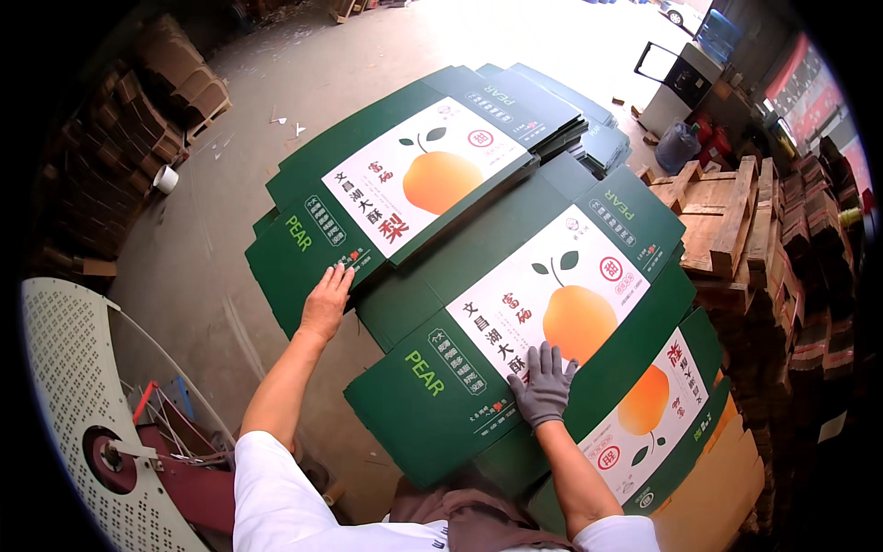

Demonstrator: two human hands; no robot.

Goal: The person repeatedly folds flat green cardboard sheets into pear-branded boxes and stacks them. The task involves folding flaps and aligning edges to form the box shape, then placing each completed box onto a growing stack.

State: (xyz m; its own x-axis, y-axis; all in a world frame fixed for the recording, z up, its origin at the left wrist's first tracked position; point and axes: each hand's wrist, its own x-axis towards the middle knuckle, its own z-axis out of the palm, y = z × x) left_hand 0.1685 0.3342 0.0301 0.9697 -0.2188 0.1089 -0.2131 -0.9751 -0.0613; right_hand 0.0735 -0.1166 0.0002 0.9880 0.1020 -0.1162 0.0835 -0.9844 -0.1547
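Two stacks of flat green cardboard box blanks with a pear picture lie side by side before me. My left hand, bare, rests its fingertips on the near corner of the farther box blank. Its fingers are stretched out and hold nothing that I can see. My right hand, in a grey glove, lies flat with spread fingers on the nearer box blank, over the lower part of its white printed panel. Below that sheet, to the right, another printed box blank shows its pear upside down.
Wooden pallets stand at the right beside stacked cardboard. A perforated machine guard is at the left, near a red part. Brown cardboard stacks fill the far left. A water dispenser and a water jug stand far right.
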